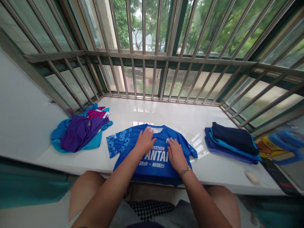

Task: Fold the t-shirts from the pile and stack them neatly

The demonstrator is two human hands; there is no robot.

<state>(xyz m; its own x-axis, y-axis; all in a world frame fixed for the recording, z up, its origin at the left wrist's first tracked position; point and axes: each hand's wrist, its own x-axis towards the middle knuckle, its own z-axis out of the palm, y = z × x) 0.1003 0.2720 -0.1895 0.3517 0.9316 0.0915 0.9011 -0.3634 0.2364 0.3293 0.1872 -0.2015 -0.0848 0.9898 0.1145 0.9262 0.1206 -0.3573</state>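
Observation:
A blue T-shirt (152,172) with white lettering lies front side up on the white sill, its collar toward the window and its lower part hanging over the front edge. My left hand (145,141) rests flat on the chest just below the collar, fingers spread. On the other side of the chest lies my right hand (176,154), also with fingers apart, covering the end of the lettering. A bracelet (185,171) circles my right wrist. The patterned left sleeve is spread out, and the right sleeve is partly creased.
Loose purple and light-blue clothes (82,133) are heaped at the left. A folded stack of dark and blue clothes (232,142) sits at the right, near a yellow-and-blue jug (280,145), a small pale block (252,177) and a dark flat object (280,177). Metal window bars (154,57) enclose the sill (185,114).

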